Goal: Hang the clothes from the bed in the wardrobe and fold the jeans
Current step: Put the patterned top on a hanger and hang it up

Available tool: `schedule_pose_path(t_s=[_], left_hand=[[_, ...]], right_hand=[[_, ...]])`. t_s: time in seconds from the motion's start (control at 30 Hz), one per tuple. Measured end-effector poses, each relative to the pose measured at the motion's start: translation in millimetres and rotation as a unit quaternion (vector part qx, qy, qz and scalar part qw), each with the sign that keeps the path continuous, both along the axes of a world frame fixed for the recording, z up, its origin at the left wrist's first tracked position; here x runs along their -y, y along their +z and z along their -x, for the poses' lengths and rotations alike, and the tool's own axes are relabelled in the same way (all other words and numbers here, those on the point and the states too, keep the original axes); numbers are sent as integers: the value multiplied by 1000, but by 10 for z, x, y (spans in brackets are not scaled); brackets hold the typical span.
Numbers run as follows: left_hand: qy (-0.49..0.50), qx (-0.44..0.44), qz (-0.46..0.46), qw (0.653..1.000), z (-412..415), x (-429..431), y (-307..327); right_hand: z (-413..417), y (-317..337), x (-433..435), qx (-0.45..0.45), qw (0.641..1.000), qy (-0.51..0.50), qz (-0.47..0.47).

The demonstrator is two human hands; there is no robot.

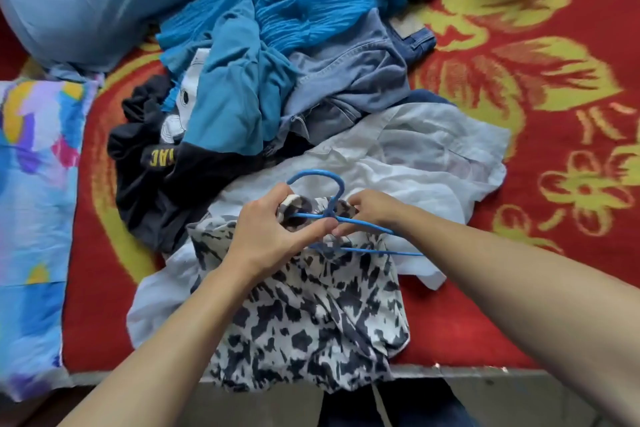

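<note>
Blue hanger (330, 214) partly hidden inside patterned top (311, 315).

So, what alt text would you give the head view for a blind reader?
The left hand and right hand fit a blue hanger into a black-and-white top on a red floral blanket; jeans and other clothes lie piled behind.

Black garment (152, 184) bears yellow letters, perhaps "AC", partly hidden.
</note>
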State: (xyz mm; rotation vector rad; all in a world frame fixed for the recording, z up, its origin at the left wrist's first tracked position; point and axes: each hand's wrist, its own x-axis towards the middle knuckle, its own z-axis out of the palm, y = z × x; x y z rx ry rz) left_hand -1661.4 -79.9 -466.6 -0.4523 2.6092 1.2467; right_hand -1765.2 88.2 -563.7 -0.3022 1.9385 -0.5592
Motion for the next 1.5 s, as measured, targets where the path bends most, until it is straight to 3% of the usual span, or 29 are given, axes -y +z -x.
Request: schedule_pose_path(t_s=[0.13, 0.27, 0.37, 0.5, 0.63, 0.73, 0.87, 1.0, 1.07, 1.13, 1.2, 1.23, 1.3, 1.37, 1.43, 1.5], left_hand=[[24, -5, 76, 997, -23, 5, -67], [92, 31, 139, 985, -6, 141, -173], [145, 46, 139, 979, -3, 262, -228], [136, -7, 134, 982, 50, 309, -213], [89, -35, 136, 986, 142, 418, -145], [119, -31, 92, 988, 167, 603, -162], [192, -60, 77, 977, 119, 813, -153], [158, -58, 104, 980, -14, 707, -143], [122, -50, 124, 983, -86, 637, -206], [67, -34, 139, 987, -145, 545, -253], [46, -33, 129, 990, -181, 481, -256], [52, -33, 115, 991, -181, 464, -227], [68, -39, 83, 993, -181, 459, -161], [82, -58, 50, 994, -177, 462, -80], [88, -78, 9, 993, -172, 427, 29], [94, -104, -6, 990, -190, 402, 113]], right_hand=[[-182, -66, 144, -19, 998, -48, 34], [-200, -51, -76, -97, 994, -43, 40], [-107, 6, -400, -157, 985, -49, 52], [-65, 81, -603, -223, 968, -56, 98], [-49, 88, -754, -289, 950, 11, 116], [-40, 51, -783, -295, 949, 29, 108], [-51, 37, -783, -183, 964, -172, 88], [-176, 125, -632, -78, 905, -392, 143], [-219, 251, -529, -80, 883, -431, 168], [-256, 428, -413, -65, 902, -375, 202], [-279, 582, -309, -54, 966, -183, 172], [-291, 623, -266, -91, 987, -72, 115], [-311, 655, -193, -275, 960, 31, 34], [-345, 701, -90, -414, 905, 37, 93], [-410, 667, 72, -442, 882, 82, 140], [-462, 635, 237, -420, 888, 108, 153]])
